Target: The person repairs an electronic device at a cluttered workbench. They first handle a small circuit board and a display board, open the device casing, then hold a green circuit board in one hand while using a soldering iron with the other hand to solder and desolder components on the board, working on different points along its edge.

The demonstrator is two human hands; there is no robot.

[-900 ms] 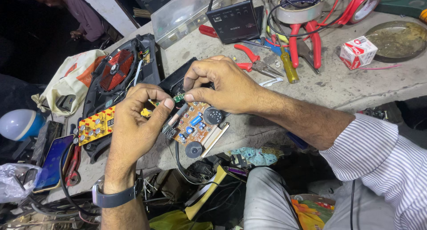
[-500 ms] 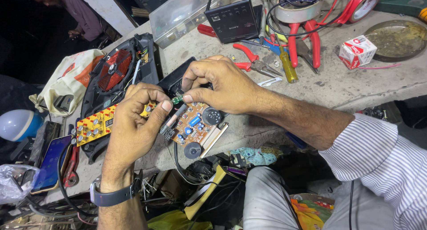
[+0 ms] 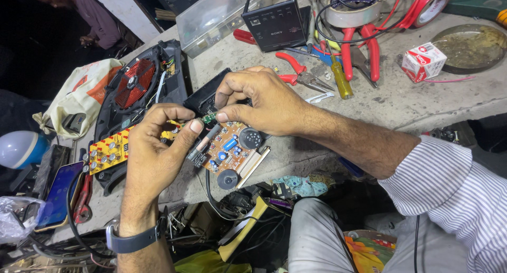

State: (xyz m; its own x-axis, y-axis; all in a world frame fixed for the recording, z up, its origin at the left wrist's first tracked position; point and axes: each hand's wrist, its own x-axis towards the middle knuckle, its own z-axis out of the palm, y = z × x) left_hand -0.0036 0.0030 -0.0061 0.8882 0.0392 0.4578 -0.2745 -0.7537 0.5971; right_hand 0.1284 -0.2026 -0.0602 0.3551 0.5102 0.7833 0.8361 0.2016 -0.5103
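Green part (image 3: 209,117), tiny, pinched btwn my right hand (image 3: 259,101) thumb + forefinger, just above the brown board (image 3: 229,149) at bench (image 3: 401,101) edge. Left hand (image 3: 156,149) curled shut, thumb tip on the board's left end, holding it. Yellow board (image 3: 108,151) further left; red pliers (image 3: 298,75) behind.

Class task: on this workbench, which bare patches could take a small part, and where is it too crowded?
Free: bare bench top between the right hand, small carton and round dish. Crowded: the pliers and tape rolls at the back, and the fan and circuit board by the left hand.
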